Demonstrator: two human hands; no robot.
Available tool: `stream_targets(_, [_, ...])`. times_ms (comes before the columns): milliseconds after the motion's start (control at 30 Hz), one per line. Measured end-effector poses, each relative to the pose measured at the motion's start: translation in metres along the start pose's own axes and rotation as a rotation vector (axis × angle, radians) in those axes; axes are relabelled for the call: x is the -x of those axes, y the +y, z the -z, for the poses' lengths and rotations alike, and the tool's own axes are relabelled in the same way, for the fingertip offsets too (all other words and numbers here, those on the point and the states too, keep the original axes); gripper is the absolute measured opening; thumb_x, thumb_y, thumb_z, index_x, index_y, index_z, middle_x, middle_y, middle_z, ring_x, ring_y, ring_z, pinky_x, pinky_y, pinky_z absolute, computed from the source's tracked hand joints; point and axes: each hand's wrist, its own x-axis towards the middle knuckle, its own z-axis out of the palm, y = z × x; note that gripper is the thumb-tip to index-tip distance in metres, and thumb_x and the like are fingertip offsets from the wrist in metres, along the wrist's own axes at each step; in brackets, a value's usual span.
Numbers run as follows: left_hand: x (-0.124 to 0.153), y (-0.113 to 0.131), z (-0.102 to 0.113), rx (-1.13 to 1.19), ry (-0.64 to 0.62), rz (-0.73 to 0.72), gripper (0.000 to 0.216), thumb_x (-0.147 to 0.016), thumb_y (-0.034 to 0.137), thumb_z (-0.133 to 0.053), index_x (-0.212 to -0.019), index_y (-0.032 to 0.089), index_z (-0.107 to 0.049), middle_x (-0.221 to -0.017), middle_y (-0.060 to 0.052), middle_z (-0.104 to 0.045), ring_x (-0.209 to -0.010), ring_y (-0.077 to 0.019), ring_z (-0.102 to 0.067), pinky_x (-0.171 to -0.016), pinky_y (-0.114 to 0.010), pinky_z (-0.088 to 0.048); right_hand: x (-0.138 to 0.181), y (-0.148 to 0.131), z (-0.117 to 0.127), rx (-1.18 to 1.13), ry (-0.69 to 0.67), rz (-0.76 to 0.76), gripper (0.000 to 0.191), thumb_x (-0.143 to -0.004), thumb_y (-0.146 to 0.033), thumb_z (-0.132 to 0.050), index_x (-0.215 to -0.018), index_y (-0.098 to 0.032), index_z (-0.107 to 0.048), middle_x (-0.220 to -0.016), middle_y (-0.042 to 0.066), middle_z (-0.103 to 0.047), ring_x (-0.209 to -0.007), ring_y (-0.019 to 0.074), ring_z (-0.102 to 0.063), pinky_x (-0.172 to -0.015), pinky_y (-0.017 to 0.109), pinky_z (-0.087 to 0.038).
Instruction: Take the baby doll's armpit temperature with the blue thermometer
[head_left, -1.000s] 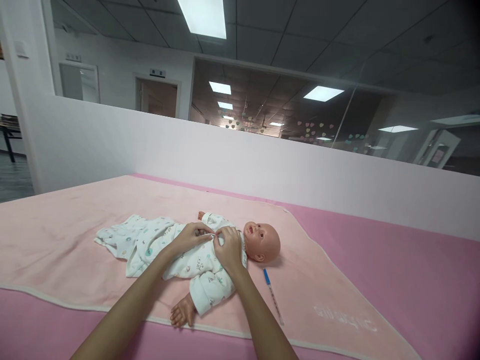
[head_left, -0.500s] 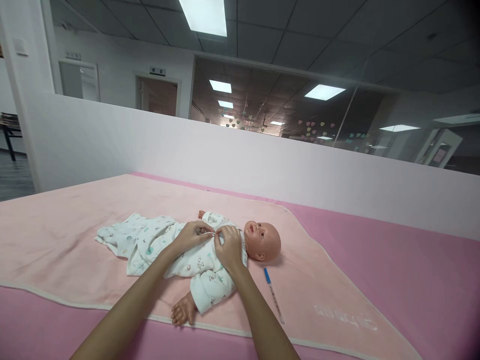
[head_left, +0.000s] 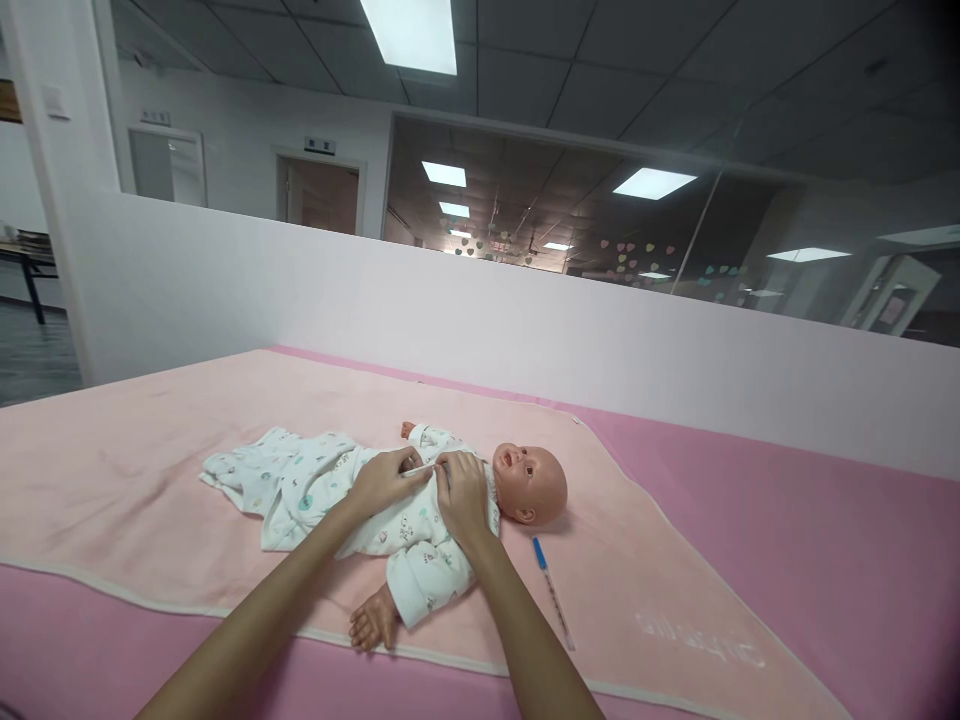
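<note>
Both hands on printed outfit

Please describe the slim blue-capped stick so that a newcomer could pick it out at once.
On the peach blanket, find the baby doll lying on its back. Below its head in view, just right of the person's right forearm, lies the slim blue-capped stick. Unlike the doll's printed white clothes, it is thin and straight, with a solid blue cap.

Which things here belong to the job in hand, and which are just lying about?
In the job:
left hand, right hand, on the outfit
doll, wearing it
blanket, under the doll

Uninvolved:
blue-capped stick, beside the doll
table, far left
</note>
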Motion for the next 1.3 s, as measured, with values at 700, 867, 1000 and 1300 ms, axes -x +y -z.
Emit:
stream_targets(700, [0.000,-0.039,0.034,0.716,-0.355,0.164,0.042,-0.057,0.023,-0.067,-0.097,0.018,-0.057,-0.074,0.000,-0.061,-0.074,-0.0146,-0.058,-0.069,-0.025,-0.044,-0.002,-0.001,0.002,-0.006,-0.001,-0.053,0.012,-0.083,-0.016,-0.040,-0.080,-0.019,-0.051,-0.079,0.001,-0.057,-0.078,0.0160,-0.047,-0.072,0.028,-0.030])
stream_targets(867, [0.000,-0.032,0.029,0.597,-0.234,0.139,0.029,-0.058,0.027,-0.067,-0.084,0.016,-0.060,-0.070,-0.001,-0.063,-0.072,-0.0150,-0.059,-0.068,-0.026,-0.044,-0.002,-0.001,0.001,-0.004,0.014,-0.068,0.012,-0.082,-0.014,-0.040,-0.080,-0.019,-0.051,-0.078,0.001,-0.057,-0.077,0.0158,-0.047,-0.071,0.028,-0.029])
stream_targets(1000, [0.001,-0.029,0.024,0.421,-0.090,0.087,0.024,-0.059,0.032,-0.066,-0.074,0.014,-0.060,-0.066,-0.003,-0.062,-0.067,-0.0160,-0.058,-0.063,-0.026,-0.045,-0.002,-0.001,0.000,0.004,0.018,-0.071,0.012,-0.082,-0.014,-0.040,-0.079,-0.019,-0.050,-0.077,0.001,-0.057,-0.076,0.0153,-0.048,-0.071,0.027,-0.029])
stream_targets(1300, [0.005,-0.026,0.014,-0.026,0.130,-0.187,0.018,-0.076,0.034,-0.048,-0.082,0.020,-0.059,-0.079,-0.002,-0.062,-0.072,-0.0160,-0.053,-0.067,-0.027,-0.039,-0.002,0.001,0.000,0.002,0.026,-0.094,0.012,-0.081,-0.014,-0.039,-0.078,-0.019,-0.050,-0.077,0.001,-0.058,-0.076,0.0152,-0.048,-0.069,0.027,-0.029])
